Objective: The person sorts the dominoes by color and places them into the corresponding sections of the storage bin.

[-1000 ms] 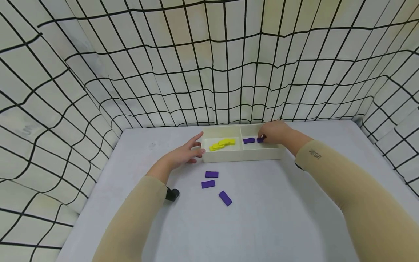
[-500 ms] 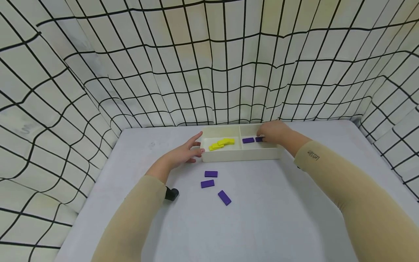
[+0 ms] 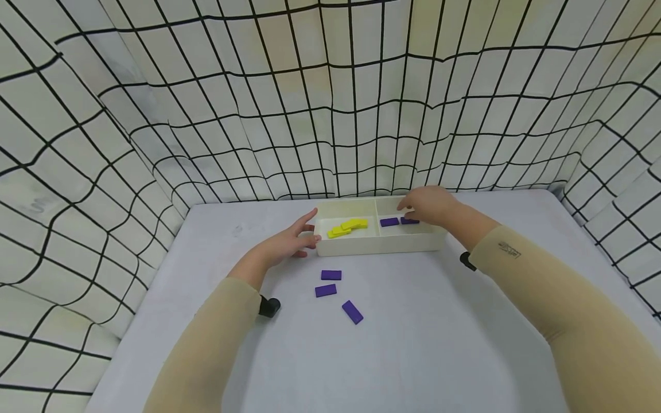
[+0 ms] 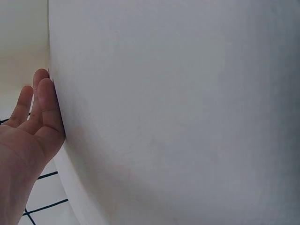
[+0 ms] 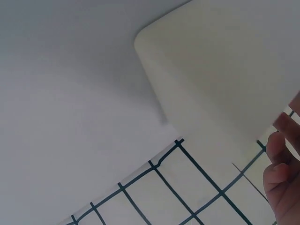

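Observation:
A white two-compartment box (image 3: 377, 246) stands at the back of the table. My left hand (image 3: 281, 246) rests against its left end, fingers extended and spread; the left wrist view shows that hand (image 4: 35, 129) beside the box wall (image 4: 23, 28). Over the right compartment is my right hand (image 3: 431, 206), its fingers loosely parted above a purple block (image 3: 409, 221) lying on the compartment floor. Another purple block (image 3: 389, 222) lies just left of it. Several yellow blocks (image 3: 347, 228) overlap in the left compartment. In the right wrist view my right hand (image 5: 283, 173) appears by the box's outer wall (image 5: 206, 65).
Three purple blocks lie on the white table in front of the box: one near it (image 3: 331, 275), a slightly tilted block (image 3: 326, 291) below, and a diagonal block (image 3: 353, 312) nearest me. White walls with a black grid (image 3: 330, 109) enclose the table's back and sides.
My right hand has let go of the second purple block in the right compartment and its fingers have spread and lifted slightly. My left hand stays at the box's left end.

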`<state>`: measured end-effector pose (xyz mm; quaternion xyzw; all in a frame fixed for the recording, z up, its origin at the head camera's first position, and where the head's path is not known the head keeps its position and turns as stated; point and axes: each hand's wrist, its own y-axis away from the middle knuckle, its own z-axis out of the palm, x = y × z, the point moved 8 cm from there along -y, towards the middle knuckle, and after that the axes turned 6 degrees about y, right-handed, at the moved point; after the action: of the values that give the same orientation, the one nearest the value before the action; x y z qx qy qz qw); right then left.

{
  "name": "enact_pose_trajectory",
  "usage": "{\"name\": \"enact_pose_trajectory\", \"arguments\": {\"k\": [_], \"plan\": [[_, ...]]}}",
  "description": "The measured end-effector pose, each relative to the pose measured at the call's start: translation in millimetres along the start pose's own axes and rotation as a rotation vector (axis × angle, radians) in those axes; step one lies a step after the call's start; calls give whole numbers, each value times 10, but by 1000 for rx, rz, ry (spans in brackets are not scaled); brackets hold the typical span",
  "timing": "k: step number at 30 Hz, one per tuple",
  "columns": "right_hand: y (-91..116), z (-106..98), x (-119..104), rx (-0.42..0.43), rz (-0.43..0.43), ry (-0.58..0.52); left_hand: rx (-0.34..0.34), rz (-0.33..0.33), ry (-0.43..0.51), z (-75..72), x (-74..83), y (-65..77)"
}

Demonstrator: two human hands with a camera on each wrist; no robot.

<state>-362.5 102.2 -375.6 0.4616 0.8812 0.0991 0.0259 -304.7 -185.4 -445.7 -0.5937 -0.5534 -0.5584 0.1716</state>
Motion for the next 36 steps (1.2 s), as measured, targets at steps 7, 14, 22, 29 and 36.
{"name": "enact_pose_trajectory", "arguments": {"k": [7,14,22,29,36], "plan": [[170,-158,-40,44,9,-47,3,-2,-5,4,-24,-33],[347,-275,-114,75,25,-86,-2,-3,-4,5,-10,-11],[502,-334,-198,107,37,-119,-8,-8,-6,1,-17,-14],[595,-274,-413,138,-14,-133,-9,-6,-5,9,-13,-6],[669,-229,-701,129,-62,-124,4,3,-9,6,2,7]]}}
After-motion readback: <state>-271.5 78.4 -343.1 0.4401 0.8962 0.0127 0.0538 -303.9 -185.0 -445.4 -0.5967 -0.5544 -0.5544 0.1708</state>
